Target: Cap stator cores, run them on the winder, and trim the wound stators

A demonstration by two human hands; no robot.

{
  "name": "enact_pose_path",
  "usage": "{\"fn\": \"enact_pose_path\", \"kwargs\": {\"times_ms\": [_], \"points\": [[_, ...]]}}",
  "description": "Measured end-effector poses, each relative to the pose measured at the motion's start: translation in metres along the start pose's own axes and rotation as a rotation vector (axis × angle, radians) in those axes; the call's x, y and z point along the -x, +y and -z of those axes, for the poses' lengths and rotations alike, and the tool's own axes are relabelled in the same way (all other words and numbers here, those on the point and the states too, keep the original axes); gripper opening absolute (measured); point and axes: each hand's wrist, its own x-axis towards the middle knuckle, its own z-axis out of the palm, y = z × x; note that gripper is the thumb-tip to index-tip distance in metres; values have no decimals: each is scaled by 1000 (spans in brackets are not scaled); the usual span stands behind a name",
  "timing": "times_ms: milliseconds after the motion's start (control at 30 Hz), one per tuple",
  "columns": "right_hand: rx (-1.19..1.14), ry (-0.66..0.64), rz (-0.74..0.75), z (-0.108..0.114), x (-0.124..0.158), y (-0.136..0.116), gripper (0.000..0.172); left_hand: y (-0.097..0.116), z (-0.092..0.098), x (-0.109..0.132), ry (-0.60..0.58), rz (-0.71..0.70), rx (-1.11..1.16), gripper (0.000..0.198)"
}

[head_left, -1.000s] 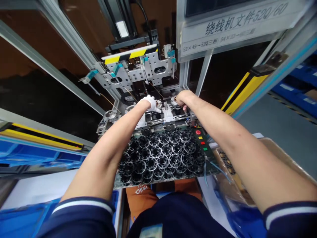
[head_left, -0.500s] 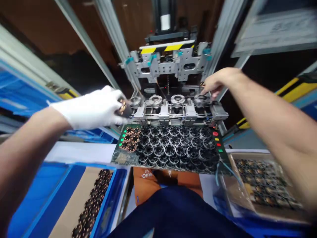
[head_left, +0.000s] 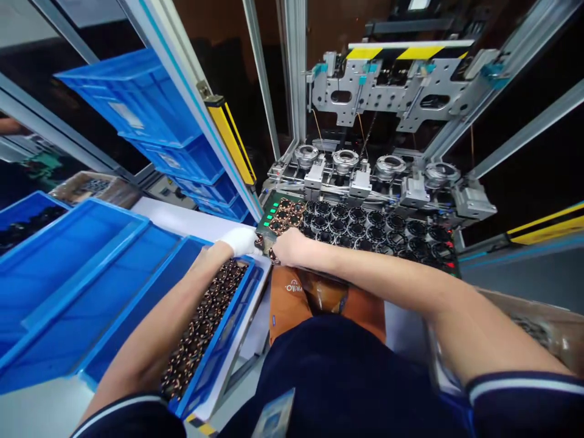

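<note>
My left hand [head_left: 244, 241], in a white glove, is closed on a copper-wound stator [head_left: 259, 241] at the near left corner of the green panel. Close beside it, my bare right hand [head_left: 289, 246] is closed around another copper-wound stator [head_left: 274, 256], mostly hidden by the fingers. Just beyond the hands, several copper-wound stators [head_left: 285, 213] stand in a cluster on the panel. To their right, rows of black rings with silver rims [head_left: 358, 216] cover the panel, partly hidden by my right forearm.
Behind the panel stands a machine with round metal fixtures [head_left: 345, 159] and a metal plate [head_left: 387, 91] above. A blue bin [head_left: 244, 304] at left holds many copper-wound stators. Stacked blue crates [head_left: 150, 115] stand beyond a yellow bar [head_left: 232, 143]. A box [head_left: 538, 322] sits at right.
The view has swung left. Both hands have left the fixtures and come together at the panel's near left corner. My right hand now holds a stator.
</note>
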Motion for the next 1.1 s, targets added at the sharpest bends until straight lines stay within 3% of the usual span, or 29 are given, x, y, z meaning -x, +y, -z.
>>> {"fn": "enact_pose_path", "kwargs": {"times_ms": [67, 133, 233, 300, 433, 500, 567, 667, 800, 933, 1033, 1100], "points": [[51, -45, 6, -20, -22, -2, 8, 4, -8, -9, 37, 18, 7, 37], [94, -56, 31, -29, -34, 4, 20, 7, -16, -16, 102, 31, 19, 37], [121, -22, 93, -38, -22, 23, 29, 13, -28, -9, 255, 35, 58, 35], [122, 5, 165, -46, 10, 37, 27, 19, -33, 7, 392, 22, 104, 34], [69, 70, 305, -55, 105, 68, 22, 48, -36, 48, 672, -48, 240, 40], [55, 194, 228, -52, 144, 86, 22, 73, -35, 55, 826, -137, 290, 42], [71, 363, 65, -48, 166, 107, 25, 101, -32, 48, 949, -233, 278, 43], [119, 527, -120, -45, 166, 133, 32, 138, -24, 18, 962, -289, 214, 39], [161, 518, -101, -49, 149, 150, 19, 163, -11, -18, 846, -303, 202, 25], [158, 511, -30, -38, 159, 151, 5, 159, -2, -16, 854, -341, 225, 16], [40, 525, 26, -6, 173, 154, 13, 152, 16, -4, 944, -314, 390, 17], [-75, 568, 2, 25, 171, 162, 23, 147, 43, -2, 1026, -293, 535, 35]]}}
